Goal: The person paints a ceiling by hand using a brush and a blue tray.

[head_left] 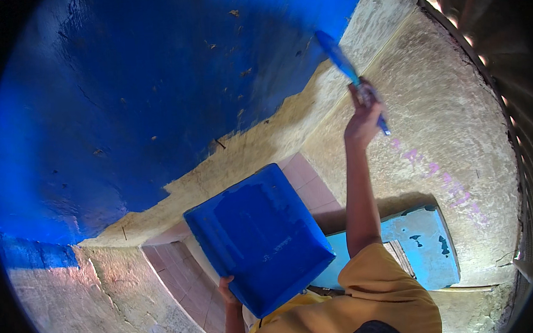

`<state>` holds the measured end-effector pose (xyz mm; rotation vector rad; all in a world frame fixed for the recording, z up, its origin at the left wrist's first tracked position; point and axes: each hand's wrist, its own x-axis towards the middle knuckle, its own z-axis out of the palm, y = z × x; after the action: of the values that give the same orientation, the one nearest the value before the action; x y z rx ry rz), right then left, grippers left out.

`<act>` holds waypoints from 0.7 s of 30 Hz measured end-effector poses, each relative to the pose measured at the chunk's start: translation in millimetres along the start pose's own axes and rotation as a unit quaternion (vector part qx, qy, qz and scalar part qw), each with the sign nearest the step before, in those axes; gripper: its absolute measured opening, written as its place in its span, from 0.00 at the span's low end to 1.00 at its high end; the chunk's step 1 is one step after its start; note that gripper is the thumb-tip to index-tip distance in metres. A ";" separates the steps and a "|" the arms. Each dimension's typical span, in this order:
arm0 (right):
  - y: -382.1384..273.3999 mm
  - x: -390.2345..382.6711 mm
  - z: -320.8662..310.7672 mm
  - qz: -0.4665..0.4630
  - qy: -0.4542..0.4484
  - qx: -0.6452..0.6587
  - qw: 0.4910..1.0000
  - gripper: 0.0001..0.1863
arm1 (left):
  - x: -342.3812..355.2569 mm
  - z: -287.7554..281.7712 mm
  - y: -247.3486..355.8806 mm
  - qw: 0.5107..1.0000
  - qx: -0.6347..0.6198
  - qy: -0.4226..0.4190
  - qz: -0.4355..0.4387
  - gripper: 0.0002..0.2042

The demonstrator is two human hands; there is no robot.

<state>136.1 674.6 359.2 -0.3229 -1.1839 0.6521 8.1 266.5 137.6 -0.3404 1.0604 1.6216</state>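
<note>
— Nearest the lens is the yellow sleeve (pixel 381 281) at about five o'clock, with the right forearm rising from it. What is each hand doing?

— Right hand (pixel 363 116), up at one o'clock, is closed around the handle of a paintbrush (pixel 342 63). Its blue-loaded bristle end points on toward twelve o'clock and meets the blue-painted wall (pixel 123 83) just at the paint's edge. Left hand (pixel 226 289), low at seven o'clock, grips the near corner of a blue paint tray (pixel 261 239), which sits tilted between the two arms, close under the camera.

— How would you expect those two to handle?

— The brush looks light and stiff in the handle, soft at the tip; I'd judge the handle slick where paint has run down it, so a grip near the metal band seems safest. The tray looks like rigid plastic, wet and glossy all over. Held by one corner it could twist or slip, and any paint inside would slosh; a hold under its base would be steadier.

— Anything you can't make out?

— Plenty. Only the fingertips of the left hand show; the tray hides the rest. I can't tell how much paint the tray carries. A pale blue box (pixel 427 248) at four o'clock is partly behind the right arm, and the tiled floor (pixel 188 279) is bent by the lens. The bare plaster (pixel 444 115) at two o'clock carries faint pink marks too blurred to read.
</note>
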 end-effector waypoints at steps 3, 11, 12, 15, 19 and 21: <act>23.1 -52.9 -21.5 0.084 0.003 -0.082 0.993 0.20 | -0.9 -6.8 -1.1 1.000 0.008 0.005 0.002 0.27; 62.7 -83.6 -61.2 0.201 -0.079 -0.177 0.960 0.10 | 11.5 -23.3 -5.5 0.999 -0.014 -0.051 0.001 0.29; 63.4 -75.6 -55.5 0.183 -0.088 -0.206 0.957 0.10 | 12.3 -23.6 -5.1 0.998 -0.015 -0.058 0.005 0.29; 44.1 -45.8 -39.3 0.166 -0.023 -0.226 0.960 0.08 | 10.3 -24.1 -4.2 0.998 0.000 -0.058 0.016 0.29; -0.4 -7.5 -34.2 0.043 0.012 0.010 0.999 0.12 | 7.0 -25.5 -4.0 0.998 -0.025 -0.054 0.000 0.28; -1.8 -14.2 -32.8 0.040 0.009 -0.029 0.999 0.16 | 6.2 -25.0 -5.2 0.999 -0.010 -0.041 0.005 0.28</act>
<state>163.8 667.6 337.8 -0.4258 -1.1798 0.6840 3.1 250.9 117.0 -0.2793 0.9846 1.6427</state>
